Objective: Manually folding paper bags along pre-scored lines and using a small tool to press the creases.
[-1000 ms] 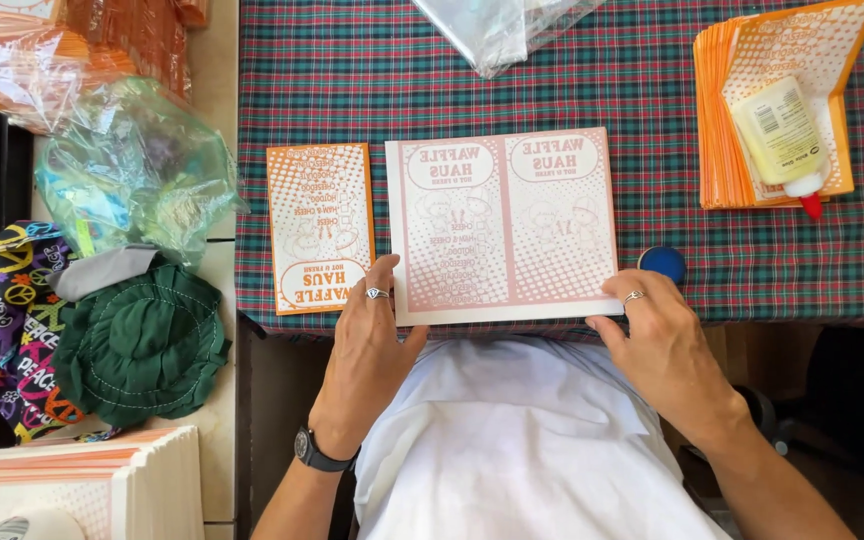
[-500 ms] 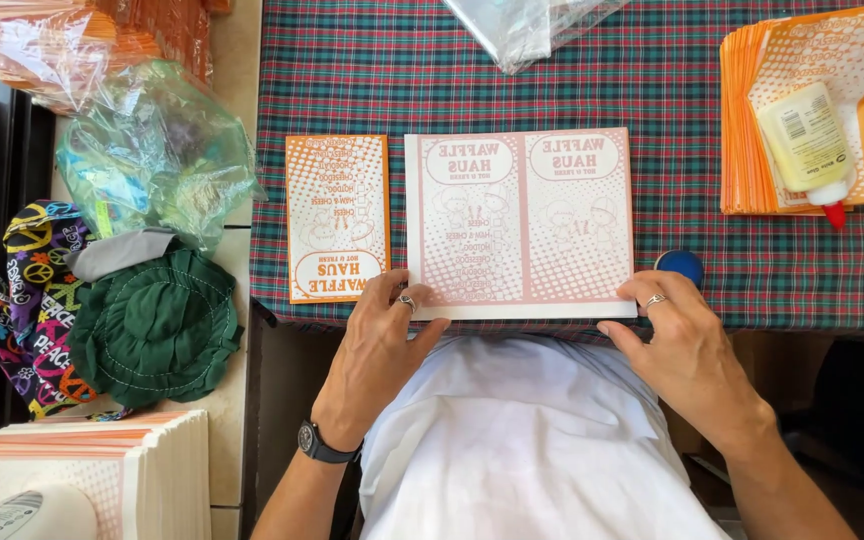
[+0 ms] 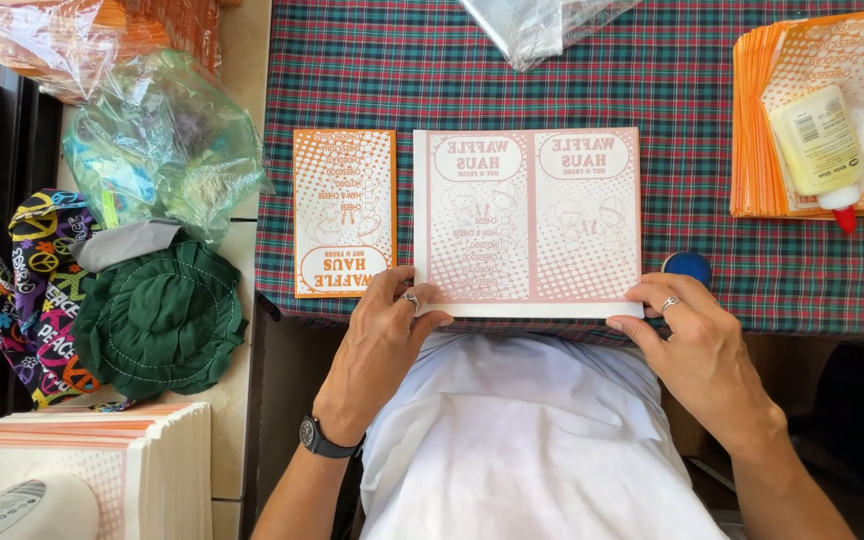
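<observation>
1. Right now I see my left hand [image 3: 380, 340] pinching the near left corner of the flat printed sheet [image 3: 529, 218], thumb under the near edge and fingers on top; a ring shows on one finger and a dark watch [image 3: 319, 438] sits on the wrist.
2. My right hand [image 3: 697, 345] clamps the near right corner of the same sheet in the same way, fingertips on the top face and thumb along the edge, a ring on one finger.
3. Between the two grips the sheet lies flat on the plaid tablecloth [image 3: 652, 90], its near edge level with the table's near edge and its two printed panels stretching away from my hands.
4. Just left of the left grip, touching nothing I hold, lies a narrower folded orange paper bag [image 3: 343, 210], flat on the cloth.
5. Just beyond the right grip a small blue round cap [image 3: 687, 265] peeks out beside the sheet's right edge.
6. Well away to the far right of the right hand sits a stack of orange bags [image 3: 762, 130] with a glue bottle [image 3: 815, 145] lying on top, red tip toward me.
7. Off the table, left of the left hand, rest a green cloth hat [image 3: 157, 315] and a crumpled clear plastic bag [image 3: 157, 150].
8. Nearer me on that side stands a pile of flat sheets [image 3: 102, 450].
</observation>
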